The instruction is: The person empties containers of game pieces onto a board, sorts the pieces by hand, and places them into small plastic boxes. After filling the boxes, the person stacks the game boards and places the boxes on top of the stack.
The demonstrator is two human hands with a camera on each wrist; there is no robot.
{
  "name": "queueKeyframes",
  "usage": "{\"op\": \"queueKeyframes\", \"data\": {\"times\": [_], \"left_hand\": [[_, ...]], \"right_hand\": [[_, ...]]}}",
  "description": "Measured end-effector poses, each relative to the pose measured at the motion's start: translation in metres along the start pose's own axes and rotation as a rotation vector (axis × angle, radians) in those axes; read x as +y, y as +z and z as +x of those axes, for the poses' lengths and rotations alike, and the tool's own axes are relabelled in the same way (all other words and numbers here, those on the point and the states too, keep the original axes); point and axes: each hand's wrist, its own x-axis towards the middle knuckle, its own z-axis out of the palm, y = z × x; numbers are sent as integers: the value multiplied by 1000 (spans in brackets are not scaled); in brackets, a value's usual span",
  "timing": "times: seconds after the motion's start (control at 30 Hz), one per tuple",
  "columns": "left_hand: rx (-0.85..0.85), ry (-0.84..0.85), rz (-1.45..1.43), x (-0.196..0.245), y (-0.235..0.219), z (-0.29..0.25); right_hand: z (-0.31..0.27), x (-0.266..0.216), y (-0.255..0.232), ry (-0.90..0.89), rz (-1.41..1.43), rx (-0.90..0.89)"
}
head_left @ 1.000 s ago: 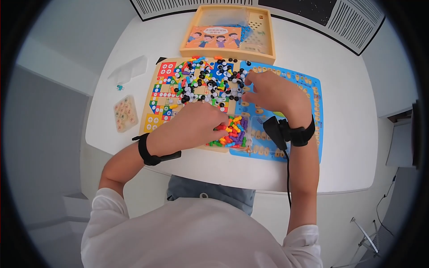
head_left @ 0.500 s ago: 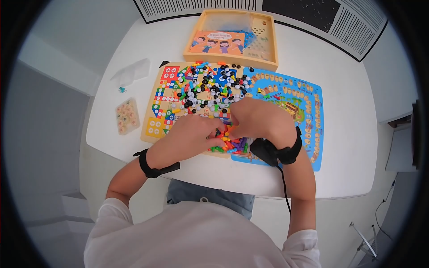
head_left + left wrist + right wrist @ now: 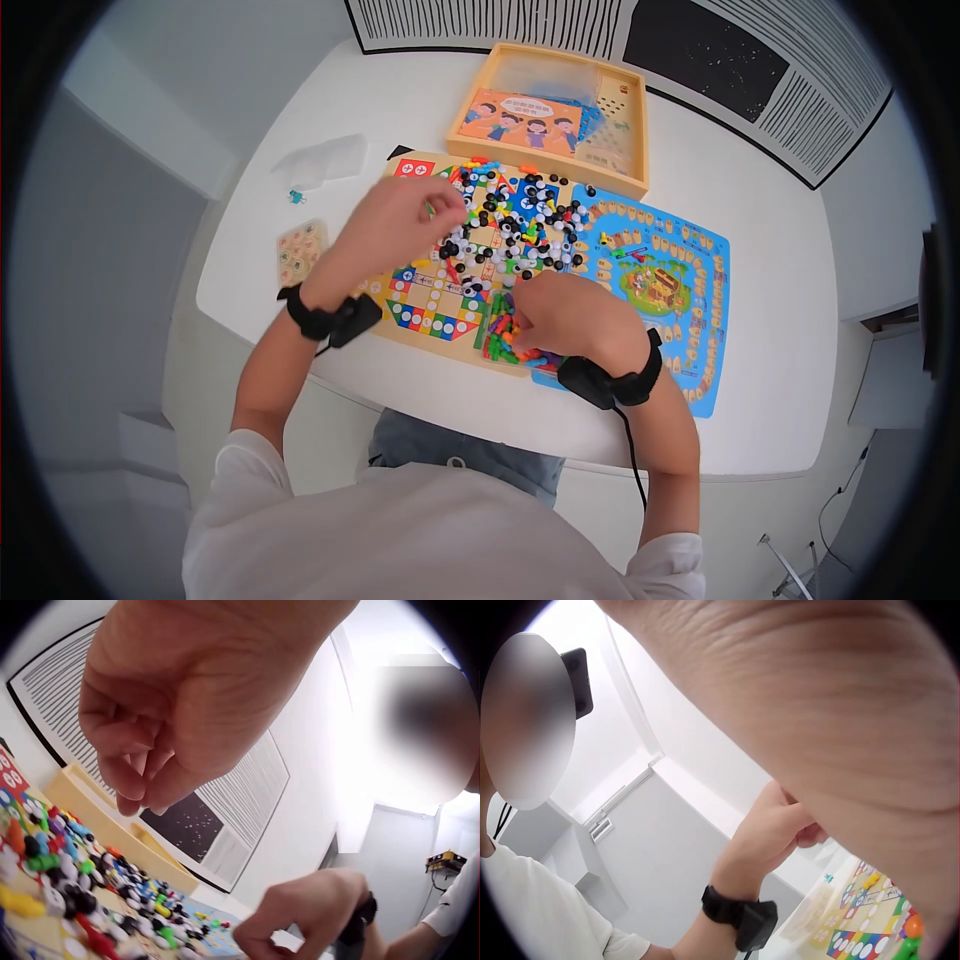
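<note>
My left hand (image 3: 400,225) hovers above the left part of a colourful game board (image 3: 432,325). In the left wrist view, its fingers bend loosely toward the thumb, with no piece showing between them. Beside it, black and white pieces (image 3: 515,225) lie in a heap mixed with coloured pawns. My right hand (image 3: 590,315) is over a clear box at the board's front edge, its fingers pointing down among the coloured pawns (image 3: 499,322) inside. Those fingertips are hidden, so I cannot tell whether they pinch a pawn.
A blue board (image 3: 705,300) lies to the right, with several small pieces on it. A wooden box (image 3: 640,130) holding an orange booklet (image 3: 525,120) stands at the back. On the left are a clear tray (image 3: 335,160), a small teal piece (image 3: 296,197) and a case of round pieces (image 3: 300,255).
My left hand has lifted away from the box of pawns, moving up and left over the board. My right hand came from the heap to the box and stays there.
</note>
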Motion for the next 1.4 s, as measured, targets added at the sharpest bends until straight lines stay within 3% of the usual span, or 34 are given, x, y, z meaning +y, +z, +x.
{"op": "queueKeyframes", "data": {"times": [0.13, 0.27, 0.5, 1.07, 1.27, 1.4], "left_hand": [[147, 71, 148, -53, -2, 57], [110, 74, 186, -78, 10, 99], [-4, 92, 276, -72, 26, 118], [6, 135, 340, -70, 31, 112], [-2, 28, 320, -52, 24, 108], [55, 189, 421, -38, 26, 102]], "right_hand": [[-3, -4, -1, 18, 2, 11], [-5, -7, -1, 15, -9, 30], [-7, -5, 1, -8, -11, 78], [-3, 1, 10, -67, -80, 105], [-2, 2, 9, -60, -73, 95], [-1, -2, 6, -33, -85, 64]]}}
